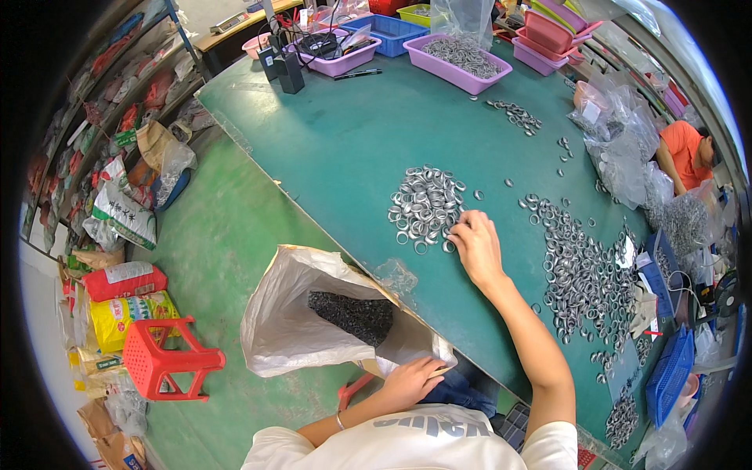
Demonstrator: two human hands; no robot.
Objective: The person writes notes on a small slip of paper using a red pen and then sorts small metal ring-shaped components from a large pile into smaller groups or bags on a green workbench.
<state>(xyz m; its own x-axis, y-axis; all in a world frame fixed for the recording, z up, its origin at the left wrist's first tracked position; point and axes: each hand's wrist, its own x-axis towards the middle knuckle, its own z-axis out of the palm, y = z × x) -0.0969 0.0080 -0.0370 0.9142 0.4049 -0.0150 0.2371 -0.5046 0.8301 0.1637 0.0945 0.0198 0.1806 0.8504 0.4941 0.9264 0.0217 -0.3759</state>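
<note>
On the green tabletop, a heap of small grey metal rings (427,202) lies ahead of me. My right hand (476,244) is at the heap's right edge, fingers bent and drawn together, tips down among the rings. Whether a ring is between them is hidden. Below the table edge a large paper sack (274,321) gapes wide, pale inside, with a mass of small dark pieces (356,317) in it. My left hand (411,383) grips the sack's near rim, fingers curled over it.
A wider spread of rings (583,274) covers the table's right side. At the back stand a purple tray of rings (462,66) and a blue basket (384,33). A red stool (168,356) and filled bags (125,207) are left. A person in orange (685,157) sits far right.
</note>
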